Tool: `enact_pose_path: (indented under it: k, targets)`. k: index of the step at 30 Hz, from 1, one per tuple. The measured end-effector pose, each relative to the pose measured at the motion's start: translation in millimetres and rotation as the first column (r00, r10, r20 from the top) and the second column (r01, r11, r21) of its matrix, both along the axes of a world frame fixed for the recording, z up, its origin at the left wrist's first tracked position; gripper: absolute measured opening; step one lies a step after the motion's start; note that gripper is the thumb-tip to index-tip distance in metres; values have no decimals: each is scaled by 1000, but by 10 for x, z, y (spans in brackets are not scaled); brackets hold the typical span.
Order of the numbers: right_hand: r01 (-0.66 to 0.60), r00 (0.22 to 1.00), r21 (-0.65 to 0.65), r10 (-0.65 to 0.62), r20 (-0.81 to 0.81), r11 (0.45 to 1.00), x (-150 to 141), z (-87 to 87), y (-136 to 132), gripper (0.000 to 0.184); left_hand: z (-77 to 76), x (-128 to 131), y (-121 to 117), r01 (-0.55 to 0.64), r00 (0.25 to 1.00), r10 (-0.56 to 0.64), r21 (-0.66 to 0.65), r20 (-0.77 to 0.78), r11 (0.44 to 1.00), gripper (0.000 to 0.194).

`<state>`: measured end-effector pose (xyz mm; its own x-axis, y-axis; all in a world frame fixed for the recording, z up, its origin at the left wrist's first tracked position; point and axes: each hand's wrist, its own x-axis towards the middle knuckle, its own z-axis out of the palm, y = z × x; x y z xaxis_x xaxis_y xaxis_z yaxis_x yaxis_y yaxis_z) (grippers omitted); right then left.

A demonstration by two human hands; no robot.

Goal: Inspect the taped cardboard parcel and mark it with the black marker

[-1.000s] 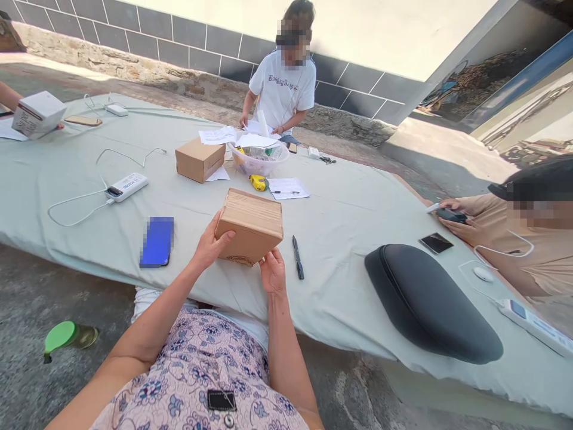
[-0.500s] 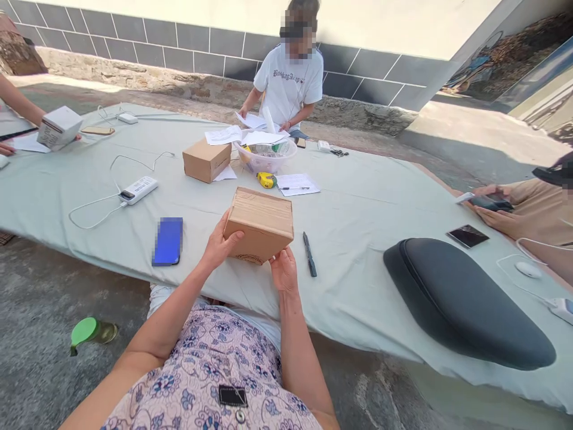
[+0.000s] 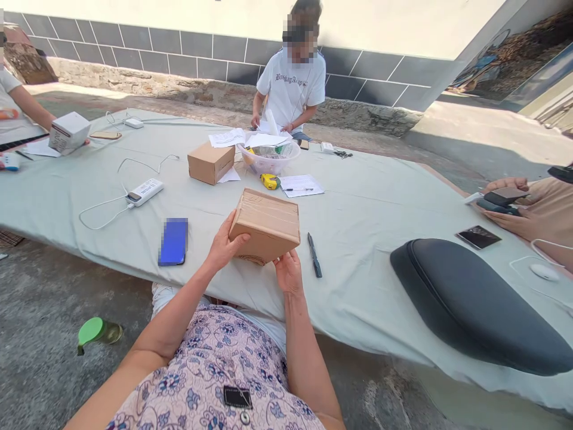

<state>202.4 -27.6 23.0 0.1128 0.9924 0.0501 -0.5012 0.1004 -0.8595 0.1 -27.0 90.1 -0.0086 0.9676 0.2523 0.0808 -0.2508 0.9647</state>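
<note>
A brown cardboard box (image 3: 266, 224), taped along its top, is tilted between my hands at the near side of the table. My left hand (image 3: 225, 243) grips its left side, thumb lying across the front face. Under the lower right corner, my right hand (image 3: 289, 270) has its fingers curled against the box's bottom edge; the fingertips are partly hidden. Right of the box lies a black pen (image 3: 314, 255). To its left is a phone with a blue screen (image 3: 173, 242). Beyond it are a yellow tape measure (image 3: 270, 181) and a sheet of paper with a pen (image 3: 302, 185).
A black padded seat (image 3: 474, 304) takes up the table's right side. A second cardboard box (image 3: 211, 162) stands by a basin (image 3: 268, 162) topped with papers. A white power bank (image 3: 145, 192) trails a cable. Co-workers sit or stand left, opposite and right. A green-lidded bottle (image 3: 92, 330) is on the ground.
The view has shifted slightly, so most things sit a little further right. My hands keep their hold on the box. The right co-worker's hand has lifted part of the dark object held there.
</note>
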Motion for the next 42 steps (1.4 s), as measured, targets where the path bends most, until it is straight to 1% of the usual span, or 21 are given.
enact_pose_path:
  k: [4,7,10,14,17,18,19,21,23,24,25,26,29,32,34,36,38,39,40,41,42]
  targets:
    - [-15,997,56,11,75,998,25,-11,-5,51,-3,29,-9,8,998,-5,-46,56,999,99]
    - [-8,993,97,-4,121,995,24,-28,-3,55,-3,52,-16,18,995,-16,-21,94,1000,98]
    - [28,982,104,-46,183,994,15,-64,15,58,-7,84,-29,10,994,-9,-10,107,1000,97]
    - [105,942,148,-146,301,983,26,-117,17,60,2,138,-63,42,990,-37,-38,137,998,93]
    - [184,864,230,-269,425,956,70,-31,-63,59,-1,191,-79,75,982,-62,-70,177,995,90]
    - [206,817,266,-315,482,942,94,42,-109,57,-14,217,-79,91,974,-72,-81,216,993,90]
    - [230,740,312,-374,559,922,122,138,-159,55,-35,250,-76,120,957,-90,-93,275,988,91]
    - [262,528,423,-495,690,868,182,381,-253,51,-101,332,-66,223,894,-153,-122,421,967,94]
    - [272,285,549,-611,738,790,229,643,-302,46,-189,419,-53,344,816,-203,-173,542,923,94]
    - [250,183,585,-631,754,772,240,762,-302,45,-234,452,-47,383,794,-199,-219,574,897,92]
    - [205,97,593,-619,779,779,240,865,-286,44,-275,470,-40,396,791,-171,-279,587,875,88]
    - [142,27,563,-571,820,814,227,948,-256,43,-309,471,-33,387,805,-130,-346,579,855,84]
    - [52,-106,501,-494,863,864,115,1084,-128,41,-352,356,-15,293,895,-34,-530,444,796,73]
    - [20,-180,466,-455,872,884,-53,1110,-25,38,-287,134,-33,195,978,-104,-626,179,755,64]
    - [-11,-212,446,-438,874,895,-151,1096,-5,34,-188,-7,-81,142,985,-173,-637,13,758,53]
    - [-65,-241,430,-433,869,900,-223,1062,-29,31,-51,-117,-148,98,982,-174,-600,-70,794,42]
    - [-113,-266,431,-445,855,895,-269,1009,-81,28,105,-198,-206,11,988,-85,-490,-129,871,35]
    - [-124,-278,438,-455,846,890,-285,978,-111,27,183,-228,-220,-73,986,8,-383,-169,921,34]
    - [-128,-288,448,-465,837,885,-297,947,-138,27,255,-251,-219,-188,963,142,-194,-228,963,32]
    - [-130,-294,456,-474,830,880,-304,919,-160,27,320,-267,-201,-290,923,276,-11,-269,957,31]
    - [-130,-299,463,-479,825,877,-309,896,-175,27,375,-273,-163,-348,876,376,144,-302,926,29]
